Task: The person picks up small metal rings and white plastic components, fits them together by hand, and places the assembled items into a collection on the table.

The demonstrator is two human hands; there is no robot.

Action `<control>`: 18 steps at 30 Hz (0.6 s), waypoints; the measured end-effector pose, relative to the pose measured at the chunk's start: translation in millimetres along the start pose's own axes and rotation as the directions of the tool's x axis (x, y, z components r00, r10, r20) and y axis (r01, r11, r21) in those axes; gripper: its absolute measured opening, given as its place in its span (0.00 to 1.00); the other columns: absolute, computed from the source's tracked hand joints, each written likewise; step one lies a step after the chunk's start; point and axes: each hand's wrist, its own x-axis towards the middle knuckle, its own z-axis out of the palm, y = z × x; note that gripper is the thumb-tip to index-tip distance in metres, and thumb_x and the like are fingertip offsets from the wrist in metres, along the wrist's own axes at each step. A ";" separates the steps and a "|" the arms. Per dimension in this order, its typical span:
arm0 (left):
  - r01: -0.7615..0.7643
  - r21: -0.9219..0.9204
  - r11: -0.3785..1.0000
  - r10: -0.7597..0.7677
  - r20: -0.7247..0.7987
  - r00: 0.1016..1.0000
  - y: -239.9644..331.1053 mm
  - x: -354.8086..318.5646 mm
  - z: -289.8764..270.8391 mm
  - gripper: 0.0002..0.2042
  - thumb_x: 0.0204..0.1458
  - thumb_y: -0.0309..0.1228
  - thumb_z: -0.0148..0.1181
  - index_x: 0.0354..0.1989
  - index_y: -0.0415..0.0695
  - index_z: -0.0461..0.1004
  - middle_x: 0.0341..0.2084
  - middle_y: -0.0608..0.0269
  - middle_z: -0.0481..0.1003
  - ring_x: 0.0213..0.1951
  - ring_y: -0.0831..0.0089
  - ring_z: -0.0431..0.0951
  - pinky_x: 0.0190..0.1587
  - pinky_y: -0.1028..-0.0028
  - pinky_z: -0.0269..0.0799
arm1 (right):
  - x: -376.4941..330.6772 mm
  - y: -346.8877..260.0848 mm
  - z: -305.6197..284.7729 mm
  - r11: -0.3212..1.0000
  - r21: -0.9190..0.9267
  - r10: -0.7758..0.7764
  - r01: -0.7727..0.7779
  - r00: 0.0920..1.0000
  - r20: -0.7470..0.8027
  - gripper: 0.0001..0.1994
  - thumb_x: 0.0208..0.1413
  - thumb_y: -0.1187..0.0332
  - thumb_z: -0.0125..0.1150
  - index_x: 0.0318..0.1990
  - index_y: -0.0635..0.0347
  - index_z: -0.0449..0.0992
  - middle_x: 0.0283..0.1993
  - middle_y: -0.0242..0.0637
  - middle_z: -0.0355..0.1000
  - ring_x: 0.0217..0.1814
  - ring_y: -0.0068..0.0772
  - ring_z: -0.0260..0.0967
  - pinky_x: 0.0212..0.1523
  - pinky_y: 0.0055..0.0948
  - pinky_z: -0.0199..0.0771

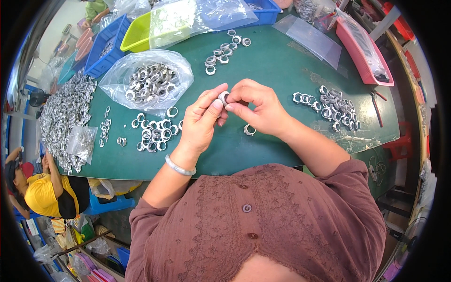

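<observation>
Left hand (pixel 201 120): raised above the green table (pixel 272 70), thumb and fingers pressed onto a small metal ring (pixel 223 97); a silver bangle (pixel 179 167) sits on the wrist.
Right hand (pixel 257 107): meets the left at the middle of the table, fingertips pinching the same metal ring from the other side.
Metal ring: held between both hands, clear of the table top.
Single ring (pixel 249 129): lies on the table just below the right hand.
Loose rings, left (pixel 152 134): a scattered group on the table beside the left hand.
Loose rings, right (pixel 331 108): a row and a cluster, well apart from the right hand.
Loose rings, far (pixel 225 50): a small group near the far side of the table.
Clear bag (pixel 148 82): open, full of rings, beyond the left hand.
Large heap (pixel 63 117): rings piled at the table's left end.
Yellow-green tray (pixel 138 35): at the far edge, under clear plastic.
Blue bins (pixel 105 47): at the far left.
Pink tray (pixel 361 49): at the far right.
Other person (pixel 44 190): in a yellow shirt, lower left.
</observation>
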 end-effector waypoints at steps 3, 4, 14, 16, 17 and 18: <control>0.033 -0.074 0.997 -0.034 -0.003 0.999 -1.0 -0.6 -1.3 0.15 0.54 0.27 0.46 0.51 0.39 0.64 0.33 0.67 0.68 0.27 0.82 0.65 0.26 0.84 0.61 | 0.7 -0.9 -0.6 0.996 -0.077 -0.052 0.053 0.999 0.006 0.05 0.42 0.76 0.60 0.28 0.62 0.72 0.29 0.36 0.66 0.28 0.31 0.67 0.27 0.24 0.68; 0.039 -0.086 0.996 -0.039 0.002 0.999 -1.3 -0.9 -2.0 0.16 0.54 0.27 0.46 0.51 0.39 0.64 0.33 0.67 0.68 0.27 0.82 0.65 0.27 0.84 0.61 | 0.7 -1.3 -0.4 0.996 -0.076 -0.053 0.054 0.999 0.006 0.05 0.42 0.76 0.60 0.28 0.62 0.72 0.29 0.36 0.66 0.28 0.31 0.67 0.27 0.24 0.68; 0.132 -0.369 0.920 -0.107 0.087 0.990 -5.7 -2.2 -5.6 0.18 0.55 0.29 0.46 0.54 0.39 0.60 0.37 0.63 0.69 0.29 0.79 0.67 0.29 0.82 0.63 | 0.1 -8.1 0.3 0.973 -0.188 -0.139 0.135 0.990 -0.008 0.10 0.40 0.77 0.60 0.32 0.61 0.70 0.28 0.37 0.66 0.28 0.36 0.67 0.29 0.28 0.68; 0.158 -0.449 0.880 -0.131 0.091 0.987 -6.0 -1.5 -8.2 0.18 0.55 0.30 0.46 0.53 0.39 0.60 0.37 0.62 0.69 0.30 0.78 0.67 0.29 0.82 0.63 | -0.9 -8.7 0.9 0.980 -0.169 -0.111 0.108 0.994 -0.010 0.11 0.41 0.78 0.60 0.34 0.61 0.70 0.28 0.37 0.67 0.28 0.35 0.67 0.28 0.27 0.68; 0.182 -0.525 0.831 -0.155 0.096 0.983 -6.2 -0.9 -9.2 0.17 0.55 0.30 0.46 0.53 0.39 0.60 0.38 0.62 0.69 0.30 0.78 0.67 0.28 0.82 0.64 | -1.6 -8.5 1.3 0.993 -0.097 -0.071 0.068 0.997 -0.027 0.11 0.41 0.78 0.59 0.35 0.61 0.69 0.28 0.36 0.67 0.28 0.32 0.67 0.28 0.25 0.68; 0.182 -0.524 0.832 -0.154 0.096 0.983 -6.7 0.1 -9.6 0.17 0.55 0.30 0.46 0.53 0.39 0.60 0.38 0.62 0.69 0.30 0.78 0.67 0.28 0.82 0.64 | -2.0 -8.2 1.5 0.999 -0.025 -0.031 0.030 0.999 -0.041 0.12 0.42 0.79 0.59 0.36 0.62 0.68 0.28 0.35 0.67 0.27 0.28 0.67 0.27 0.23 0.68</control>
